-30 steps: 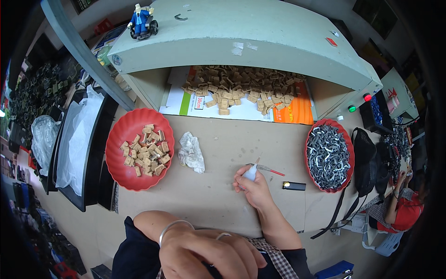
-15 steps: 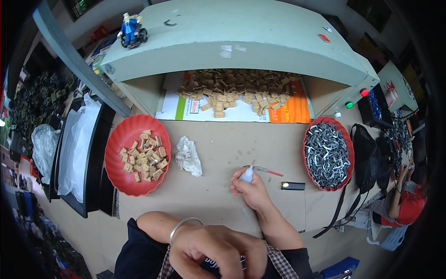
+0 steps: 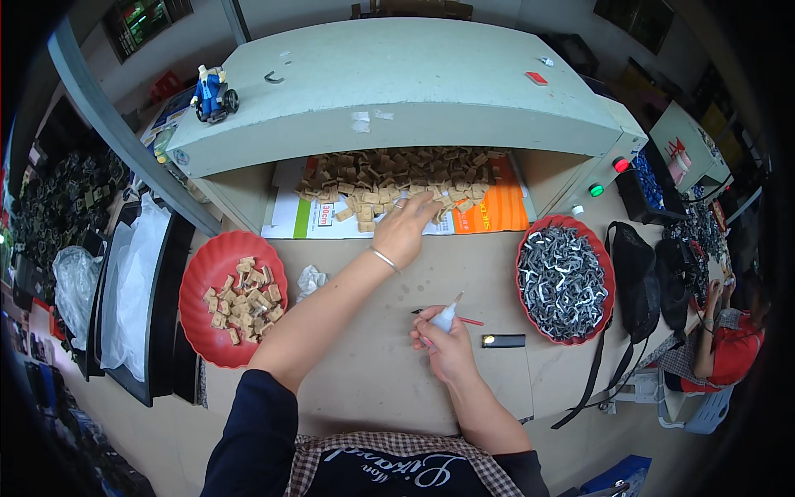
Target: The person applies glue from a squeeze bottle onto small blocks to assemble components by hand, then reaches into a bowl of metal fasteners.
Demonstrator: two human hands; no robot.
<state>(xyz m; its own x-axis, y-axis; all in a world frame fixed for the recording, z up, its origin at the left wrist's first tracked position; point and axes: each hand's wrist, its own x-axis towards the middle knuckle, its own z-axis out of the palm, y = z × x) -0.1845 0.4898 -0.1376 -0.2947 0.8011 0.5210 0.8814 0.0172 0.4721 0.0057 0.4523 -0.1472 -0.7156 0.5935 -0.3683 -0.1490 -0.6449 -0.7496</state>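
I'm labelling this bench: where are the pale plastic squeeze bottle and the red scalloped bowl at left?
Pale plastic squeeze bottle [image 3: 445, 318]: head view, on its body.
Red scalloped bowl at left [image 3: 197, 319]: head view, on its bare inner side.

Left hand [image 3: 402, 234], half a second ago low before the chest [image 3: 389, 468], now stretches to tan pieces [image 3: 389, 174], forearm [image 3: 327, 311] partly hiding the tissue [image 3: 309, 282]

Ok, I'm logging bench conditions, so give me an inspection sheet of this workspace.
Surface: beige tabletop, dark-spotted.
Job's things: pale squeeze bottle with thin tip; small tan rectangular blocks under the pale green shelf.
Clutter: crumpled white tissue; black oblong with gold-coloured end.
Hands: left hand at the blocks, grasp unclear; right hand, fingers around the bottle.
Cables: thin dark curve far right, possibly a cable.
Surroundings: person in red, far right.
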